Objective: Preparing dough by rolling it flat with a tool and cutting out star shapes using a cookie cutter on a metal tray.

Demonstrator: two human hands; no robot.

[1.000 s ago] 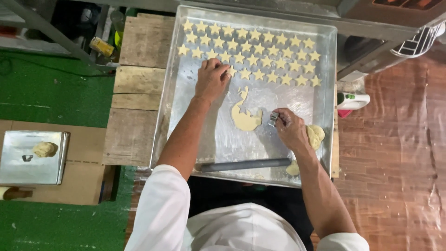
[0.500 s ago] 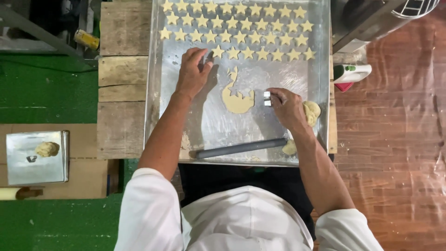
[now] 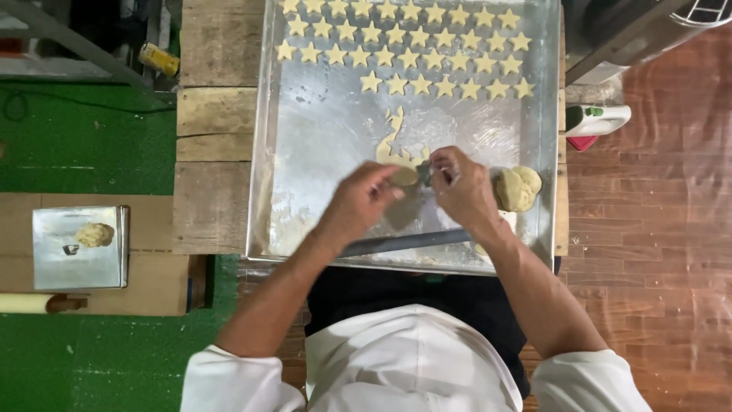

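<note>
Fingertips of the left hand are pinched together on a small pale piece of dough, and it looks thin and soft, so I think it will bend or tear if it is pressed hard; the safest hold is light, at its edges. Just right of it, the right hand has its fingers closed around a small metal cutter, which is stiff and light and can take a firm grip. Both hands meet over the middle of the big metal tray, touching the near end of a ragged dough scrap that lies flat on it and probably sticks a little. A dough ball sits near the right rim, and a dark rod lies along the near edge. Rows of star-shaped pieces fill the far part of the tray, each one apart from its neighbours, and they seem fragile.
</note>
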